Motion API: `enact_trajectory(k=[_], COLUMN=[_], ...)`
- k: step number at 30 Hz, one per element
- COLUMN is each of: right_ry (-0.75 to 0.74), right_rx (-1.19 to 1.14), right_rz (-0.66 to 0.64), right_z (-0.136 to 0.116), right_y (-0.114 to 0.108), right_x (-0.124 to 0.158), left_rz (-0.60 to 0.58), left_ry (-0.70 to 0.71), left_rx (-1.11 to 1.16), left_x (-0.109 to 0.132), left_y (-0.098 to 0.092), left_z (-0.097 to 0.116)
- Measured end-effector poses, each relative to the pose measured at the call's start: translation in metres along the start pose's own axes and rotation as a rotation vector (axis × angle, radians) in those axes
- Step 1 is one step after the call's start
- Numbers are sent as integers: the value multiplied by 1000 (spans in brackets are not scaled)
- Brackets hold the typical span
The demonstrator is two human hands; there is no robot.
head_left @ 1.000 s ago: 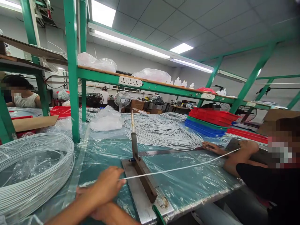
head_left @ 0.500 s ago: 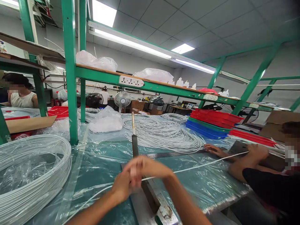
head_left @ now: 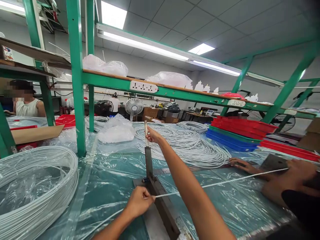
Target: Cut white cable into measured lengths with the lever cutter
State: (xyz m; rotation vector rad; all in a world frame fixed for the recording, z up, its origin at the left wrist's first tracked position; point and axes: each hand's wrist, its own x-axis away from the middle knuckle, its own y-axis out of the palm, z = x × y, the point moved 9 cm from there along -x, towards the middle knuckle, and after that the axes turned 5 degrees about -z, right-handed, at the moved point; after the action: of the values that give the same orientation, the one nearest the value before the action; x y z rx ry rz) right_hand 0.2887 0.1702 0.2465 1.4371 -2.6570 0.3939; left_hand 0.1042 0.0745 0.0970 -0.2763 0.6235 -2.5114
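Note:
A thin white cable (head_left: 225, 183) runs across the bed of a lever cutter (head_left: 163, 210). My left hand (head_left: 140, 201) pinches the cable just left of the cutter's bed, and more cable trails off below my forearm. Farther back, my right hand (head_left: 153, 136) is closed around the upper end of the cutter's raised lever (head_left: 148, 161). The right forearm passes over the cable and hides a short piece of it. At the right, a co-worker's hand (head_left: 301, 170) is at the cable's other end, while the other hand (head_left: 241, 165) lies near a metal ruler (head_left: 197, 168).
A big coil of white cable (head_left: 37, 220) lies at the left, and a loose heap of cable (head_left: 185, 143) lies behind the cutter. Stacked red and blue trays (head_left: 232, 140) stand at the right. A green post (head_left: 76, 83) and shelf rise from the bench.
My right hand has left the spot beside my left hand and moved up and away onto the lever. The left hand stays at the cable. The view has shifted slightly.

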Motion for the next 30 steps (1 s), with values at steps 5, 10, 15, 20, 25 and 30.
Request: enact_trajectory(k=[5,10,15,20,25,30], right_ry=[-33,-98,5,186,249,366], right_rx=[-66,-152,-194,-222,-177,-19], right_rz=[21,18,50,30,103,-48], right_z=[-12,-16,34,115,137,160], right_y=[-14,-40,-67,-70,-64,-52], right_x=[34,118,219,285,312,313], left_rz=[121,191,184,187,201,199], left_ry=[-135,-193,-167,-160,-156,-145], left_rx=[19,-8,-41,-68,-88,-96], left_x=[-6,-3,0,2,3,4], left_y=[2,1,-3,-3,-3,-3], left_z=[-13,-19,-13,-11,-10,-8])
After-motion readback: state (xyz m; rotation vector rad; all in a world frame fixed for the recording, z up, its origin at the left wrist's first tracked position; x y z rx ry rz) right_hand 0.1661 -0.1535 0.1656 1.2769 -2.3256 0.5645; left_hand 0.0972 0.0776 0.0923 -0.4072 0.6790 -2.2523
